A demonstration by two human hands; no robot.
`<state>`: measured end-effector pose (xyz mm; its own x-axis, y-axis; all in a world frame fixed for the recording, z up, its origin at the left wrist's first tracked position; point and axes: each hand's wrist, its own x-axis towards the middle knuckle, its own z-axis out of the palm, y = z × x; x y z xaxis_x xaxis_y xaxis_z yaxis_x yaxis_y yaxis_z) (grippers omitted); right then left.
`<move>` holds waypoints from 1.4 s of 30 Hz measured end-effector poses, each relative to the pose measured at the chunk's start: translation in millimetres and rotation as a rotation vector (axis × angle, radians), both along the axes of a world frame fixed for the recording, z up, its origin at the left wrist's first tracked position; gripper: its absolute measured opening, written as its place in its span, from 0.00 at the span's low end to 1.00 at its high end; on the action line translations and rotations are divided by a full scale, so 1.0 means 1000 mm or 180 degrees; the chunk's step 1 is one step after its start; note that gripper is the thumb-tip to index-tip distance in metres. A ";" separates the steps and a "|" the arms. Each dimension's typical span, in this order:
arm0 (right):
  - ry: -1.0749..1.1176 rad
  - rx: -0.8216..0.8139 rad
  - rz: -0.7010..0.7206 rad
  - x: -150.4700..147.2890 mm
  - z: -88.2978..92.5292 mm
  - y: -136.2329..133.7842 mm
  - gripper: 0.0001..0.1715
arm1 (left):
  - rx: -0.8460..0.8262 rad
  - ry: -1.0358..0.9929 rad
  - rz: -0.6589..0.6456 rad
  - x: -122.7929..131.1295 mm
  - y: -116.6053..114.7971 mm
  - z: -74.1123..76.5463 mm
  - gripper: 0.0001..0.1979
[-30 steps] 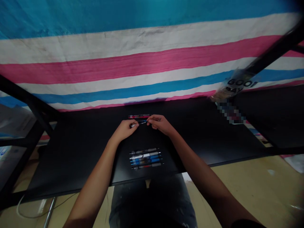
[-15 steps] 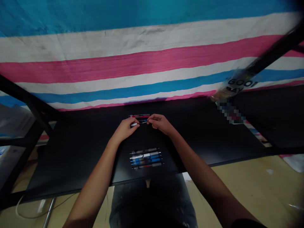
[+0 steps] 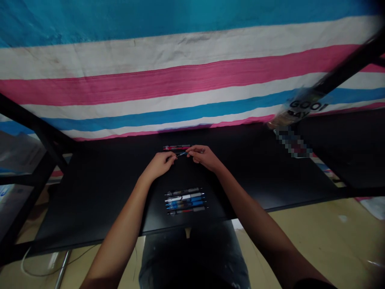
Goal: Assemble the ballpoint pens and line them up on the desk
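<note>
My left hand [image 3: 163, 163] and my right hand [image 3: 202, 156] face each other over the black table, both with fingertips pinched. A slim pen [image 3: 181, 154], thin and dark with a pale bluish part near the right fingers, spans the small gap between them. Its ends are hidden in the fingers. Just behind the hands lie a pink-red pen [image 3: 177, 148] and a darker one. Closer to my body, several pens lie side by side, among them a white pen [image 3: 184, 197], a blue pen [image 3: 185, 204] and a black and grey pen [image 3: 187, 210].
The black table [image 3: 105, 188] backs onto a striped sheet [image 3: 180, 88]. A clear plastic bag with lettering [image 3: 303, 107] hangs by the right frame post [image 3: 345, 68]. Below it is a blurred-out item [image 3: 293, 142]. A dark frame [image 3: 45, 140] stands at the left.
The white part of the pen that showed at my left fingertips is now hidden. My left fingers have closed nearer its thin section. My right hand is nearly still.
</note>
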<state>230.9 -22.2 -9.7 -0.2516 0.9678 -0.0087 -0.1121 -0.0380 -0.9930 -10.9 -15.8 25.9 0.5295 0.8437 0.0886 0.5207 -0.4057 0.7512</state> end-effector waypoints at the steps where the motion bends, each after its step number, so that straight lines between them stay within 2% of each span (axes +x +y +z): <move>1: 0.0001 0.0005 0.0014 0.000 0.000 0.000 0.17 | -0.0113 -0.0088 -0.0016 0.001 0.000 0.000 0.14; 3: 0.0006 -0.0002 0.0020 0.000 -0.001 0.001 0.17 | -0.0474 -0.0268 -0.0072 0.002 -0.001 0.001 0.16; 8: -0.0039 0.0012 0.0040 0.001 -0.002 0.002 0.17 | -0.1774 -0.0728 -0.0102 0.003 -0.002 -0.003 0.19; 11: -0.0028 0.0083 0.0043 0.001 -0.004 0.002 0.17 | -0.2079 -0.0860 -0.0132 0.003 -0.001 -0.007 0.18; 17: 0.0013 0.0002 -0.0055 -0.001 -0.003 0.002 0.17 | -0.2082 -0.0650 0.0014 0.003 0.000 -0.009 0.16; 29: 0.0256 -0.0095 0.0083 -0.002 0.001 0.001 0.13 | -0.2065 -0.0682 -0.0086 0.002 0.000 -0.009 0.13; 42: -0.0121 0.0071 0.0096 0.001 -0.003 0.002 0.16 | -0.2116 -0.0686 -0.0072 0.003 0.001 -0.009 0.12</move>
